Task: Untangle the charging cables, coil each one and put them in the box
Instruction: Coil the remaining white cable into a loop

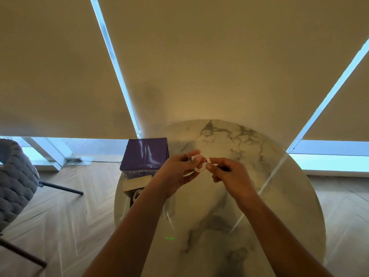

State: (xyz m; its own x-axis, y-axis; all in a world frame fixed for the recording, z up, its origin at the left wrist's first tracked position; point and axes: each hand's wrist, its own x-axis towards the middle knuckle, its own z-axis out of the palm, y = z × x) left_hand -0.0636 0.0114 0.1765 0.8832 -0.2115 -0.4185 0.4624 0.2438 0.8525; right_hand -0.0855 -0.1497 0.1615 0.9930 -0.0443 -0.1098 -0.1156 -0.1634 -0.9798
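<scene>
- Nearest the camera: two bare forearms, reaching up from the bottom edge over a round marble table (249,226).
- Above the middle of the tabletop: left hand (175,172) and right hand (229,174), close together, raised off the surface.
- Between the hands: a small white cable (200,163), wound into a tight coil, clear of the table.
- Left fingers (191,153) curled round the coil from the left, thumb pressed on its near side; a small dark metallic end (a plug, probably) just visible beside the thumb.
- Right fingertips (209,166) pinched narrow on the coil's right edge, thumb and forefinger on the strand, remaining fingers folded into the palm.
- Left of the forearm, on the table's left rim: an open box (137,181), pale flap visible, with a loop of white cord (137,193) inside, partly hidden by the arm.
- Just behind the box: a purple glossy package (146,153), touching or nearly touching it (cannot tell which).
- Far left, on the herringbone wood floor (69,206): a grey quilted chair (16,180) on dark legs.
- Farthest back: beige roller blinds (219,56), drawn low over bright windows.
</scene>
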